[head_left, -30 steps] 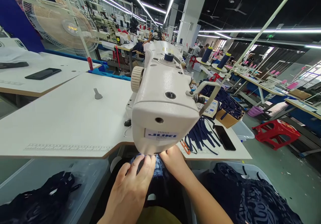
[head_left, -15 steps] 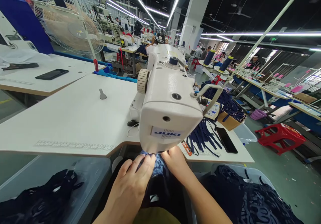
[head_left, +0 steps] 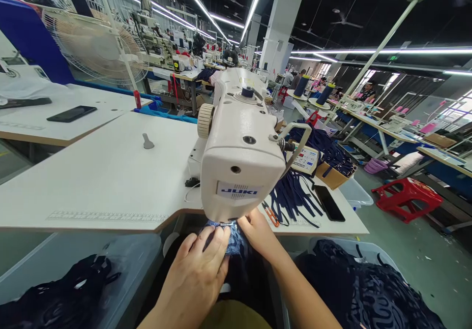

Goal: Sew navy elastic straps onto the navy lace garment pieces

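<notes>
A white JUKI sewing machine (head_left: 241, 154) stands in front of me, its head over the table's front edge. Below the head is a piece of blue patterned fabric (head_left: 235, 243), lit brightly, its dark part hanging toward my lap. My left hand (head_left: 202, 262) grips the fabric's left side, fingers bent and close together. On the other side, my right hand (head_left: 258, 233) pinches the fabric close under the machine head; its fingertips are partly hidden. The needle area is hidden behind the head.
Orange-handled thread snips (head_left: 271, 214), navy strips (head_left: 293, 194) and a black phone (head_left: 329, 203) lie right of the machine. A metal plate (head_left: 147, 142) lies on the left tabletop. Plastic bins with dark garments stand at left (head_left: 147, 250) and right (head_left: 368, 248). A red stool (head_left: 407, 196) is farther right.
The view has shifted slightly, so the machine sits a little further left. More of the blue fabric shows between my hands. Both hands keep their hold near the machine head.
</notes>
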A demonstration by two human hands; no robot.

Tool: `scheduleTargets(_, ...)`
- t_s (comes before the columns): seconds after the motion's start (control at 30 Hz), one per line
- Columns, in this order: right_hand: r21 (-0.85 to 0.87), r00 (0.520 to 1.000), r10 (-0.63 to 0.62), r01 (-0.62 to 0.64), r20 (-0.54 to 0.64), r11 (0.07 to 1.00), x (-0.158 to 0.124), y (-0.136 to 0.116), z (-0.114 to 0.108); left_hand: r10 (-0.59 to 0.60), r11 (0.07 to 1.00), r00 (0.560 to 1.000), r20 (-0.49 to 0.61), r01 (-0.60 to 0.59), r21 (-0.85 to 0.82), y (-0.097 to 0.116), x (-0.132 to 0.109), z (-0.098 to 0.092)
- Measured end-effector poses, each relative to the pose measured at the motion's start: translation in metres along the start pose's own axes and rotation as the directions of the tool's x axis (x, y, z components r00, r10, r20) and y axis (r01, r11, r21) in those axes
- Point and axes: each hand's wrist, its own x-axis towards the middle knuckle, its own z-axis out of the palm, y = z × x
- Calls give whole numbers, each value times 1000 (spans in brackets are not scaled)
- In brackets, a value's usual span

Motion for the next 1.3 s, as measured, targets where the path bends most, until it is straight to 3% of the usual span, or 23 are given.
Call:
scheduleTargets(0.17, 120, 999, 18, -22, 39, 993, -13, -5, -1, 4, 999, 1000, -3, -4, -34, -10, -14, 9)
scheduleTargets(0.3, 142, 998, 46, -52, 48, 988, -17, -7, 3, -42, 990, 999, 4, 42, -133, -5, -24, 15)
scheduleTargets(0.43, 85, 999, 40, -38, -21, 996, -14, -5, 6, -149, 974, 988, 30, 152, -171, 7, -25, 13)
scheduleTargets(0.67, -82, 995, 2, -10, -98, 997, -8, -8, 7, -235, 963, 972, 18, 235, -128, 17, -18, 11)
scheduleTargets(1.3, -143, 995, -36, 22, -98, 989, -2, -3, 8, -265, 958, 964, -18, 261, -117, 21, -10, 9)
